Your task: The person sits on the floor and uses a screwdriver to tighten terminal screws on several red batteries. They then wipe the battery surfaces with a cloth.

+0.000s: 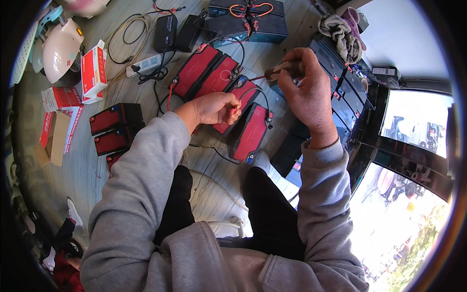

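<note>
My left hand [217, 108] is closed above the red-topped batteries [209, 73], its fingertips pinched on a small red piece [234, 110] whose exact kind I cannot make out. On the right, my right hand [307, 82] grips a screwdriver [287, 69] by its brownish handle. Its thin shaft points left toward the battery terminals. Black wires link some of the terminals. Nearest my feet, one red-topped battery [253, 131] lies at a slant, with a black cable looping over it. My left hand and sleeve hide part of the row.
More red-topped batteries [116, 126] sit at left, near opened red-and-white boxes [94, 73]. A white power strip [144, 64], black chargers [166, 33] and cables lie beyond. Dark batteries [270, 27] stand at the back; others line the right, with grey gloves [335, 31] on top.
</note>
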Demonstrator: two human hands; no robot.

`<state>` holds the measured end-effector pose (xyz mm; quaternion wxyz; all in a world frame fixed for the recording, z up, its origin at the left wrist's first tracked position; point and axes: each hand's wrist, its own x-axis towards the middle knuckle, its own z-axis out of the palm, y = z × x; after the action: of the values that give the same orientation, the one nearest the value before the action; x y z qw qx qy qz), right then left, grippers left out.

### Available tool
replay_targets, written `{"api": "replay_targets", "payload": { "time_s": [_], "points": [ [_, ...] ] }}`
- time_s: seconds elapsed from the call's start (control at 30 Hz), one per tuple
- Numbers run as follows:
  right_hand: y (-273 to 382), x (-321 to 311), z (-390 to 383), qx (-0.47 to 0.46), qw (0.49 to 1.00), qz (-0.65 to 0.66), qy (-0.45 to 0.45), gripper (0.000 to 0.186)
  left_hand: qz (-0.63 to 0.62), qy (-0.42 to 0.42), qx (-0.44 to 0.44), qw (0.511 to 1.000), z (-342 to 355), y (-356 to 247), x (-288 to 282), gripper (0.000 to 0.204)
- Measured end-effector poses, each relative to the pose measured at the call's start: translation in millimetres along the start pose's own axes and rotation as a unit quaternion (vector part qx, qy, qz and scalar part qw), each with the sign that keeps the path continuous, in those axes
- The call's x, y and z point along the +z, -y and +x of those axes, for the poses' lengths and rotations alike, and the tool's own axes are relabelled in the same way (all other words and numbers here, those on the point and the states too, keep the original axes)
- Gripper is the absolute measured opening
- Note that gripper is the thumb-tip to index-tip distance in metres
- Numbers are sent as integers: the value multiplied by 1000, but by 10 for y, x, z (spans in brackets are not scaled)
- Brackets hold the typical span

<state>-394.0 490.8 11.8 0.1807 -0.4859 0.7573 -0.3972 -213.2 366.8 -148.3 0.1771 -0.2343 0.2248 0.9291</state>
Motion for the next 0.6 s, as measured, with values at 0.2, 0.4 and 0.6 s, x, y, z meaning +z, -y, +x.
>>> {"api": "replay_targets", "payload": {
  "time_s": [0.2, 0.4, 0.6],
  "points": [
    [-26, 112, 27, -42, 998, 33, -37, 27, 295, -158, 5, 942, -64, -50, 53, 11],
    [-14, 245, 52, -49, 998, 28, -31, 28, 344, -230, 39, 910, -94, -140, -13, 26],
    [14, 331, 92, -46, 999, 6, -17, 29, 269, -321, 123, 899, -189, -123, -100, 31]
  ]
}}
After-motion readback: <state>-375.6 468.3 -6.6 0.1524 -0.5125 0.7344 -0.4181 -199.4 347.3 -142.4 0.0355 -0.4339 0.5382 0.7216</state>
